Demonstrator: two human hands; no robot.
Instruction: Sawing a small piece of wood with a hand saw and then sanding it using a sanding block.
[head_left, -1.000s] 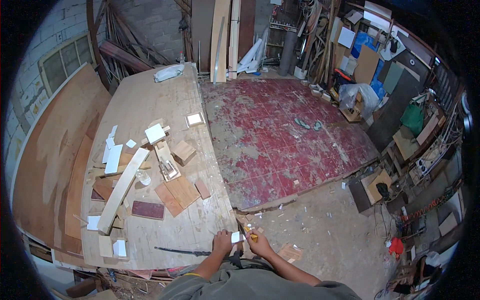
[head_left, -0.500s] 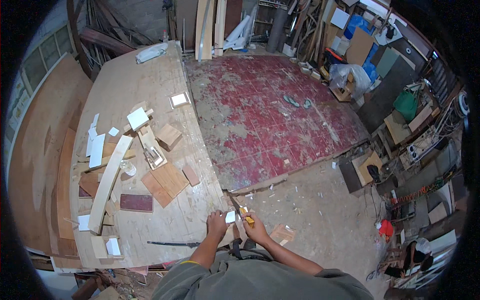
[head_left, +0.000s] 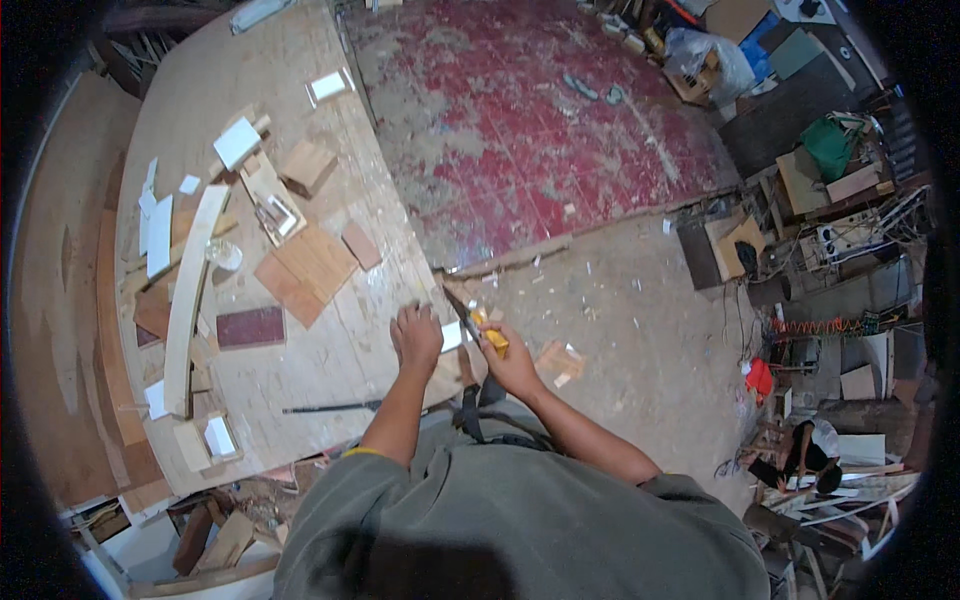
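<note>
My right hand (head_left: 516, 362) is closed round the yellow handle of a hand saw (head_left: 463, 315) at the workbench's right edge. Its dark narrow blade points away from me and slightly left, right beside a small white piece (head_left: 453, 336). That piece lies at the bench edge between my hands. My left hand (head_left: 416, 338) rests on the bench top with its fingers spread, its thumb side against the white piece. Whether the hand covers part of the piece, I cannot tell. Left of it lies a thin dark strip (head_left: 325, 408).
On the workbench (head_left: 340, 340) lie a hand plane (head_left: 275, 212), a curved pale board (head_left: 193, 300), a dark red block (head_left: 250, 328), brown wood pieces (head_left: 308, 270) and a clear jar (head_left: 226, 255). Sandals (head_left: 595, 90) lie on the red floor. Another person (head_left: 808, 455) sits at the far right.
The view has tilted down, so bench and hands appear higher. My left hand's fingers have spread out more beside the white piece. The saw stays in my right hand.
</note>
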